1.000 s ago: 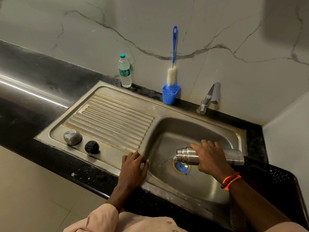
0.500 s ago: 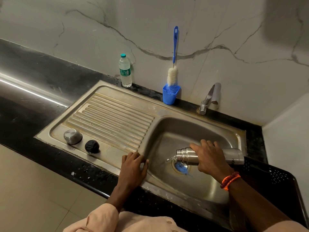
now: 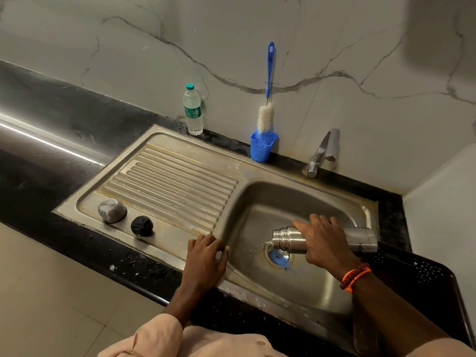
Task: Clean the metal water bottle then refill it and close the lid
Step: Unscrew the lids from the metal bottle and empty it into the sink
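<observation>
Inspector A: Nearest, the left hand (image 3: 206, 256) lies flat, fingers relaxed, on the sink rim (image 3: 180, 249), holding nothing.

Inspector B: Noted. At its three o'clock, the right hand (image 3: 323, 243) grasps the metal water bottle (image 3: 288, 239), held sideways over the basin, mouth toward nine o'clock (a thin trickle falls by the drain (image 3: 278, 257)).

Inspector A: Farther, at ten o'clock, the steel cap (image 3: 112, 210) and black lid (image 3: 142, 225) sit on the drainboard. At twelve o'clock, the bottle brush (image 3: 266, 109) stands in a blue cup (image 3: 262, 148).
</observation>
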